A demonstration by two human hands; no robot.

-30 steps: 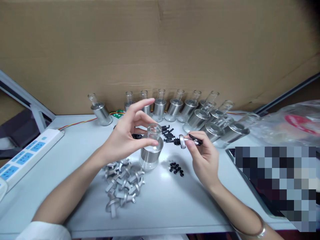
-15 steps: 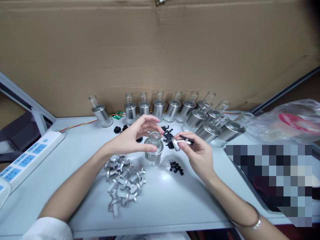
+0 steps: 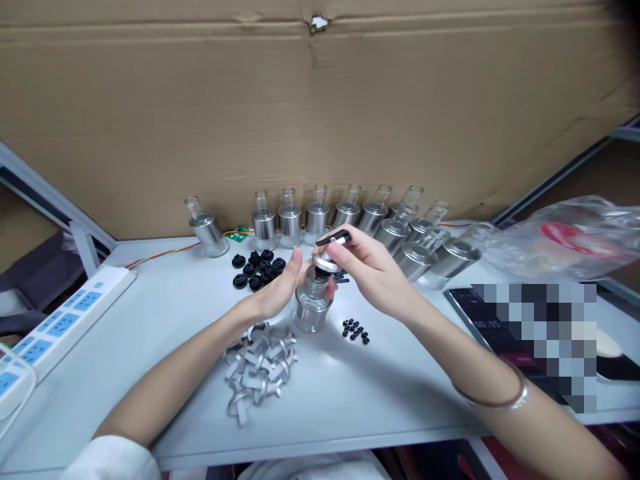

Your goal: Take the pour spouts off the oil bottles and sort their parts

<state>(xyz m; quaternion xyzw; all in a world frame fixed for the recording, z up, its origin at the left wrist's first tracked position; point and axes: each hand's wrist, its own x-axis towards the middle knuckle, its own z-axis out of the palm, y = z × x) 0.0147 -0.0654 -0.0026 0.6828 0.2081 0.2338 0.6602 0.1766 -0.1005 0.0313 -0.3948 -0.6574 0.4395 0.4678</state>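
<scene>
A glass bottle with a metal sleeve [image 3: 312,315] stands upright on the table, in front of me. My left hand [image 3: 278,291] curls round the back of its neck, thumb raised, fingers partly hidden. In my right hand [image 3: 374,272] is a silver dispenser cap [image 3: 328,263] with a black lever [image 3: 334,237], pinched between thumb and fingers. The cap's black underside is at the bottle mouth; whether it is seated inside I cannot tell. Close to my left wrist lies a pile of silver cap parts [image 3: 261,367]. Black stoppers [image 3: 254,281] are heaped behind that hand.
Several sleeved bottles [image 3: 318,217] line the back by the cardboard wall. Small black rings [image 3: 354,329] lie right of the bottle. A power strip [image 3: 63,325] is at left. A phone [image 3: 483,327] and a clear plastic bag [image 3: 575,233] are at right.
My right hand has carried the cap left, onto the bottle mouth. The left hand has turned, its thumb now pointing up and its fingers behind the neck. The view has shifted slightly.
</scene>
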